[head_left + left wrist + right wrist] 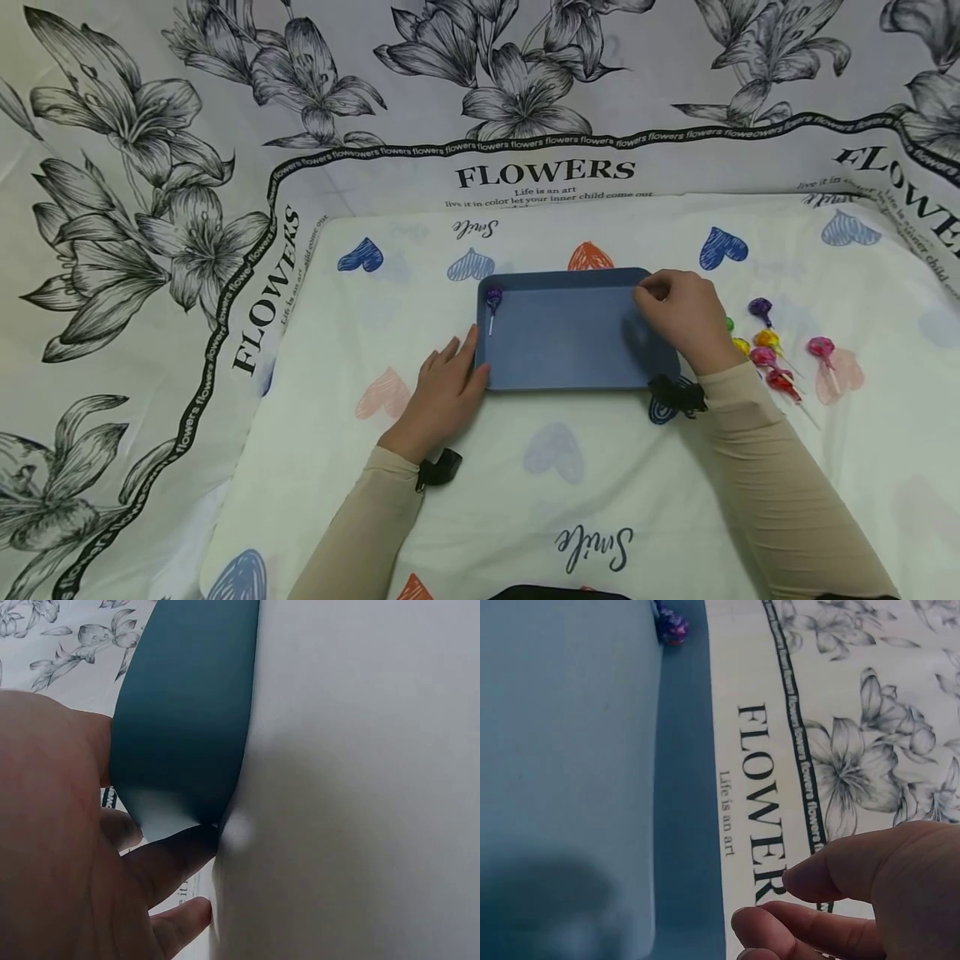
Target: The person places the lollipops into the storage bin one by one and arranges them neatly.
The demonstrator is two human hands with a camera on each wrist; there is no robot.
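A white cloth printed with black line-drawn lilies and the word "FLOWERS" (546,173) spreads behind a pale cloth dotted with blue, orange and pink hearts (555,452), both running out of frame. On the hearts sits a shallow, rectangular blue-grey tray (570,333), with a purple-wrapped lollipop on a white stick (492,302) lying inside near its far left corner. A person in beige sleeves (787,475) works with both arms stretched forward. The left hand (442,387) rests against the tray's left edge, its fingers extended rather than curled; in the left wrist view, the tray hides part of them. The right hand (682,312) is at the tray's far right corner, thumb and fingers loosely bent with a gap between the tips and nothing visible in them; whether it touches the rim is hard to tell. To the right of the tray lies a loose cluster of wrapped lollipops (768,339) in dark purple, yellow, pink and red, with one pink lollipop (821,348) slightly apart. The right hand and wrist partly cover a green one (729,324) and another yellow one, leaving the full count uncertain. In the right wrist view the tray's lollipop is cut off at the top edge, while a blurred dark shadow falls across the tray floor. A black object (558,593) at the bottom of the head view is too cropped to identify
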